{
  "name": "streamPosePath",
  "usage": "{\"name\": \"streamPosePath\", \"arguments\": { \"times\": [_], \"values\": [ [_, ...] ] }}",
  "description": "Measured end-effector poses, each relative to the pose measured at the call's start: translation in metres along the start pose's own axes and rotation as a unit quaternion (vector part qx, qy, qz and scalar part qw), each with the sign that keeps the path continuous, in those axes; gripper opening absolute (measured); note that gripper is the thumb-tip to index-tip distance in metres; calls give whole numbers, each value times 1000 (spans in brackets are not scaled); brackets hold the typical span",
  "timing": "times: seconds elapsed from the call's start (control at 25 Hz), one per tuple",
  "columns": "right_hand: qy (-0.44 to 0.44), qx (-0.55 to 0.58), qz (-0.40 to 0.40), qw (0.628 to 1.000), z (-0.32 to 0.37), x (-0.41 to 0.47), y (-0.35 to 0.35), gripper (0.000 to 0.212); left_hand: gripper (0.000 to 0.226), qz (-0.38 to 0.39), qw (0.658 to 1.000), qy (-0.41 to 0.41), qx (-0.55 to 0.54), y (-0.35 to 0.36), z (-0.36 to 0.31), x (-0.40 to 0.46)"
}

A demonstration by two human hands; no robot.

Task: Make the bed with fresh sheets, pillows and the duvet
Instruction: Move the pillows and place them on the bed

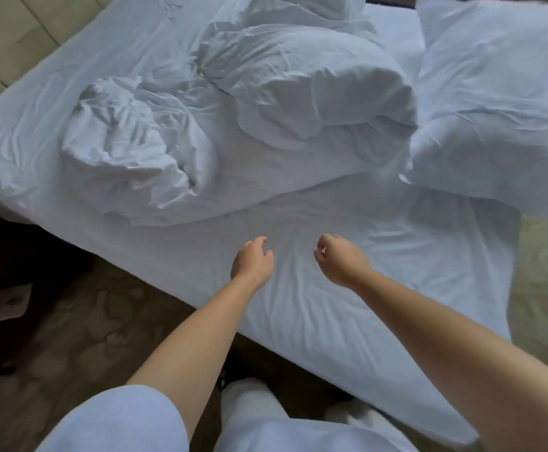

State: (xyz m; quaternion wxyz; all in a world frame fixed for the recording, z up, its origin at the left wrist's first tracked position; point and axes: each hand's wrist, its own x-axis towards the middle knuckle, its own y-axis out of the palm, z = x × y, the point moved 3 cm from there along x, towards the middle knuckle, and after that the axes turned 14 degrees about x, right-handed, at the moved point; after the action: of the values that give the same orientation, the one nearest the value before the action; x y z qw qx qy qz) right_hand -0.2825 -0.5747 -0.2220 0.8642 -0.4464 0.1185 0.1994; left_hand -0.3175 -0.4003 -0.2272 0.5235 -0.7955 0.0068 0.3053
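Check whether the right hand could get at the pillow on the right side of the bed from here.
Probably yes. The right hand hovers empty over the sheet, and only bare sheet lies between it and the pillow; the bunched duvet lies off to the left.

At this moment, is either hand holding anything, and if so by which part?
Nothing is held. The left hand and right hand hang over the sheet with fingers loosely curled, gripping no fabric. The duvet and pillow lie untouched.

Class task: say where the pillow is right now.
Head view, upper right: the pillow lies at the bed's right side, beside the crumpled duvet.
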Motion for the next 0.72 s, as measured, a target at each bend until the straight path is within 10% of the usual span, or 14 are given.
{"name": "streamPosePath", "arguments": {
  "times": [0.32, 0.72],
  "values": [
    [53, -15, -27, 998, -150, -33, -95, 29, 48, 20, 991, 110, 71, 75, -159, -66],
    [20, -113, -170, 979, -210, 1, -214, 32, 69, -134, 925, 261, 242, 49, -305, -10]
  ]
}}
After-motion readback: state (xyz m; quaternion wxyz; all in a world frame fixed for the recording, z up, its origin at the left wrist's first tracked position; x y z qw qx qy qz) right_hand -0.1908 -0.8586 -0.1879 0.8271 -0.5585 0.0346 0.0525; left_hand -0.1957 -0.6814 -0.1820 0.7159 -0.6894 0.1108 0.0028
